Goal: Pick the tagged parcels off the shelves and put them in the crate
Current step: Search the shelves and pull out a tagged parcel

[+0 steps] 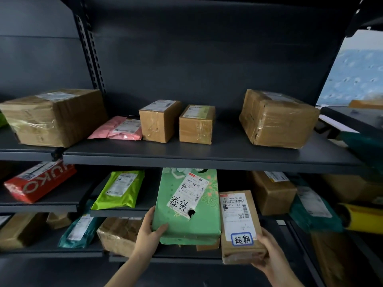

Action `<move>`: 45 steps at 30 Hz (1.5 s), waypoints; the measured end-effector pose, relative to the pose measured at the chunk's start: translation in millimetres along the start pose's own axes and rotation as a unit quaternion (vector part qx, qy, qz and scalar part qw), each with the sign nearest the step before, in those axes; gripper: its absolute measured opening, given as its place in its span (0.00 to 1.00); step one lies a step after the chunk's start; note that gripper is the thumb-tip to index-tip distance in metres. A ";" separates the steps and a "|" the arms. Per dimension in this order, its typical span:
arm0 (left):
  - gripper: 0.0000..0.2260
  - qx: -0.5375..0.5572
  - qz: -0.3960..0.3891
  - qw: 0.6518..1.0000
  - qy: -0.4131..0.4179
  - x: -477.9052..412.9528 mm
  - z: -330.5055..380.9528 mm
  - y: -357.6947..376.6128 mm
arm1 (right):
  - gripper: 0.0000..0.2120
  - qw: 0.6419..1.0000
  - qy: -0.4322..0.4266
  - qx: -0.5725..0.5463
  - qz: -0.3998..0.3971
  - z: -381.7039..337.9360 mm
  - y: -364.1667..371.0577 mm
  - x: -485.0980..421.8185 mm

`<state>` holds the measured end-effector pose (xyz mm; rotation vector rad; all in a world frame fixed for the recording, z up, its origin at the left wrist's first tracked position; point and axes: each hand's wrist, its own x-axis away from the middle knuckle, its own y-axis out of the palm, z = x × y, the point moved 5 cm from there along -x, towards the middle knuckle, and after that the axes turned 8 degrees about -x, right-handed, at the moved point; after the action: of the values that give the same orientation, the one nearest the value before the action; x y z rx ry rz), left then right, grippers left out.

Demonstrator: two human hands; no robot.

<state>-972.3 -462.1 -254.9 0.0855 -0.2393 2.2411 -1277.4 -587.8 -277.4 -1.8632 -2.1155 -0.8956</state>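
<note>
I hold two parcels in front of the middle shelf. My left hand (147,235) grips the near left corner of a green printed parcel (192,222), thumb on top; its white label carries handwritten characters. My right hand (267,251) grips the near right corner of a long brown box (238,222) that bears a barcode label and a blue-bordered handwritten tag near its front. The two parcels lie side by side and touch. No crate shows in the head view.
The top shelf (207,158) carries a big taped box (277,119), two small boxes (158,121), (196,125), a pink bag (120,128) and a large box (53,117). Lower shelves hold a red box (39,183), a lime bag (120,189), teal bags and brown cartons.
</note>
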 end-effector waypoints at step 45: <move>0.33 -0.213 0.062 0.975 -0.026 -35.4 14.3 -9.1 | 0.19 0.995 -0.093 -0.009 -0.033 -36.3 30.2 -18.2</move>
<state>-943.2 -486.3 -244.8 -0.1031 -0.7646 2.2622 -1254.1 -621.8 -248.1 -1.9649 -2.2963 -0.7836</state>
